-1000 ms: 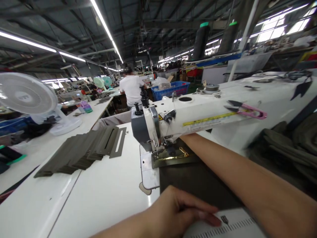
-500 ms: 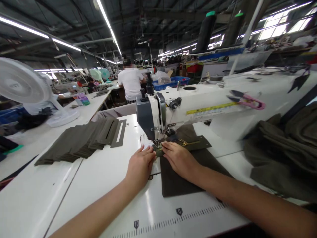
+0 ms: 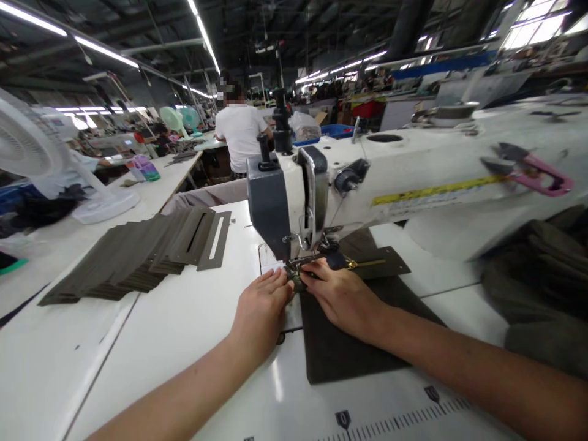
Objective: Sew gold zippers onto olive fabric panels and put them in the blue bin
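At the sewing machine's [image 3: 312, 196] presser foot lies an olive strip with a gold zipper [image 3: 390, 262], over a larger dark olive fabric panel [image 3: 353, 349]. My left hand [image 3: 264, 303] lies left of the needle area, its fingers stretched forward and together, tips touching the strip's near end. From the right, my right hand [image 3: 342, 297] has its thumb and fingers bent together on the strip close to the foot. The fingertips and needle point are partly hidden. The zipper pull shows just beyond the right hand.
A fanned stack of slotted olive pieces [image 3: 133, 254] lies on the left of the white table. Pink-handled snips [image 3: 542, 171] rest against the machine arm. Bulky dark fabric [image 3: 546, 288] is at right. A white fan [image 3: 103, 205] and a person in a white shirt [image 3: 241, 138] are beyond.
The view has moved closer and shifted, so the machine looks larger. Both hands stay at the presser foot, with the right fingertips now tucked nearer the foot on the zippered strip.
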